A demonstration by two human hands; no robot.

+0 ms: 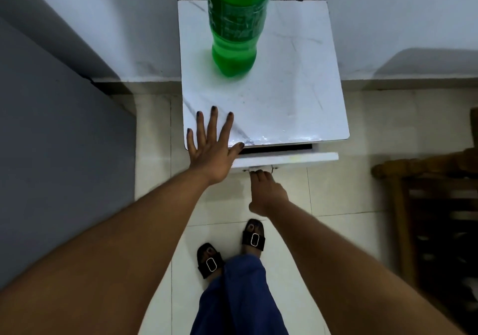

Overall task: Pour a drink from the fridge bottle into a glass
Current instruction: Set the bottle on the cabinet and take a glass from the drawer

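**Drawer Cracked Open, Bottle Waiting at the Far Edge**

The green bottle [236, 24] stands upright on the far part of the small white table [297, 97], its top cut off by the upper edge of the view. No glass is visible anywhere.

The left hand [210, 143] lies flat and spread wide on the near-left corner of the table top, holding nothing; it looks to be bracing the table. The right hand [267, 192] sits lower, just in front of the table, fingers curled onto the metal handle [260, 169] of the drawer [284, 158], which stands slightly open with a dark gap showing above its front.

The bottle lies straight ahead and away from both hands, its long axis vertical, well apart from either. The left hand is the nearer of the two, already on the table top and almost in line with the bottle; the right is below the table edge and busy with the drawer.

My reading is that the drawer is being worked to find a glass, so pouring has not begun. Reaching the bottle would call for a forward stretch across the table top.
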